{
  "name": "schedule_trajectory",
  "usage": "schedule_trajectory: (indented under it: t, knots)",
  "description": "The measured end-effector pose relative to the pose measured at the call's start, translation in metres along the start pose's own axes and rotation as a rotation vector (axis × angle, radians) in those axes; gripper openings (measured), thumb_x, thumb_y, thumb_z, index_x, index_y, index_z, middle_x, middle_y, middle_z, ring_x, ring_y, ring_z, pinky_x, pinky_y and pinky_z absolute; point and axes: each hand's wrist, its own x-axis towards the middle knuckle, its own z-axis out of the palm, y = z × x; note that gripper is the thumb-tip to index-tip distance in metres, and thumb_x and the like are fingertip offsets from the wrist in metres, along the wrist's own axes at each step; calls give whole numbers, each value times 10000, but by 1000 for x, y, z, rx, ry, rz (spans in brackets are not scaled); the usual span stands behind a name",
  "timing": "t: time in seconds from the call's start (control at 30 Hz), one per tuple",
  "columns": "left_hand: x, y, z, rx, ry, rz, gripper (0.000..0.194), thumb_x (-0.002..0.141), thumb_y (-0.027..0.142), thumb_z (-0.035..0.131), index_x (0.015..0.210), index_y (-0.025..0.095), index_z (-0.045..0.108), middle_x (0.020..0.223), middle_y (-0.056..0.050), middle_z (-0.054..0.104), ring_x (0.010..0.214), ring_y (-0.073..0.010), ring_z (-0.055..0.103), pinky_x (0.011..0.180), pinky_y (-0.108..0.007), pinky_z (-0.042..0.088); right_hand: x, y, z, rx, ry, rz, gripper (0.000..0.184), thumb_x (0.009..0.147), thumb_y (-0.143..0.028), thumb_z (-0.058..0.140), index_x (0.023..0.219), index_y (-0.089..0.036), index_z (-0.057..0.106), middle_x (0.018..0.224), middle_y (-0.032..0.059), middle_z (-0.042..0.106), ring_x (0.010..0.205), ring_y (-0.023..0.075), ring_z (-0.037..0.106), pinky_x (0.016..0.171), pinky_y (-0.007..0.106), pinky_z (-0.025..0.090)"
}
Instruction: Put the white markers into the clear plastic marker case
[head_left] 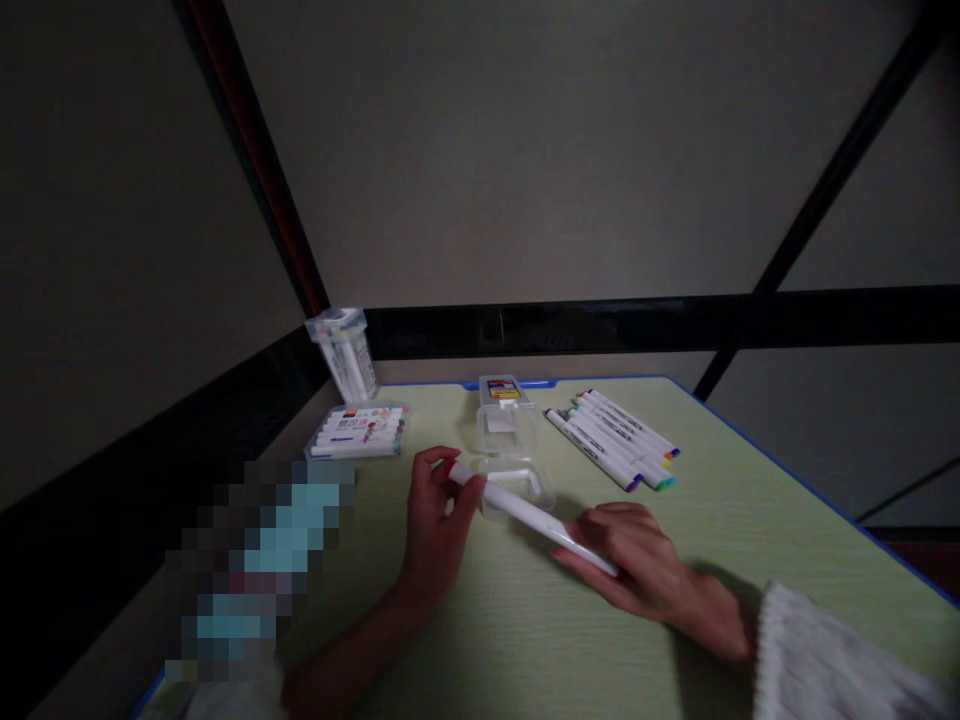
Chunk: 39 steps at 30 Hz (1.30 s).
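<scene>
A person's left hand [437, 520] pinches a white tubular marker [525, 511] near its red end while the right hand [639, 556] grips the other, above a pale green, blue-edged desk [525, 640]. White, colour-tipped markers [615, 437] lie toward the far right corner; a clear plastic tub [351, 362] stands far left.

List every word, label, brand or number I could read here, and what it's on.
No text is sharp enough to quote.
Flat marker case: large characters, too blurred.
Colorful label on the clear container: too small.
Loose markers: dark print, too small.
Tall container: side print, too small.
Held marker: nothing legible.
</scene>
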Motion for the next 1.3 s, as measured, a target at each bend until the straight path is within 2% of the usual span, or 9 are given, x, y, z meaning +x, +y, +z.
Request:
schedule_trajectory:
  t: [0.17,0.3,0.4,0.53,0.6,0.77,0.97,1.13,1.3]
  knots:
    - [2,1,1,-28,21,-38,274,688,252,629,878,190,441,608,69,492,533,-79,452,482,-153,355,-3,0,0,27,-13,-10,91,900,-211,434,864,-171,507,576,-2,602,473,111,544,471,247,424]
    - [1,3,2,-48,31,-57,283,681,281,637,860,188,440,589,76,482,512,-74,445,455,-153,332,-6,1,2,56,53,-11,26,863,-178,481,841,-179,494,592,-1,617,478,112,555,479,245,434]
    - [1,5,3,-50,25,-69,299,673,309,650,847,188,438,586,79,476,505,-71,446,443,-154,320,-5,1,2,75,74,-14,43,836,-154,497,820,-190,481,568,-16,609,454,110,543,458,243,425]
    - [2,4,3,-70,17,-87,331,666,315,654,856,194,412,572,90,472,490,-66,440,445,-153,320,-5,0,0,77,12,-67,48,815,-151,469,850,-177,488,602,7,626,484,121,564,498,261,458]
    - [3,3,3,-80,12,-99,339,661,300,656,855,195,398,570,93,474,487,-64,438,454,-153,326,-4,0,-1,94,-25,-110,113,811,-158,441,907,-153,500,598,13,617,479,126,557,496,270,463]
    - [4,-1,3,-65,-7,-117,318,654,272,657,823,191,400,592,83,485,514,-71,457,484,-162,354,-1,0,-1,115,-89,-197,200,794,-127,420,965,-103,522,518,-10,551,398,116,469,406,261,391]
    - [2,-5,1,18,-40,-23,229,695,238,632,807,180,441,693,39,514,626,-96,494,566,-186,397,2,-6,-3,69,-78,-236,179,756,-103,424,883,-119,549,476,-32,511,370,106,411,375,263,350]
    - [0,-5,0,59,-77,-3,187,770,295,569,861,176,456,733,16,519,625,-107,469,563,-206,380,2,-6,-2,32,-56,-259,146,777,-110,443,871,-130,551,468,-39,509,366,99,411,349,256,317]
    - [-2,-3,-2,91,-144,-23,225,810,337,527,964,177,487,671,30,489,578,-108,422,552,-217,353,2,-5,-2,7,-22,-258,113,784,-93,491,874,-132,548,462,-52,508,369,86,402,352,247,309]
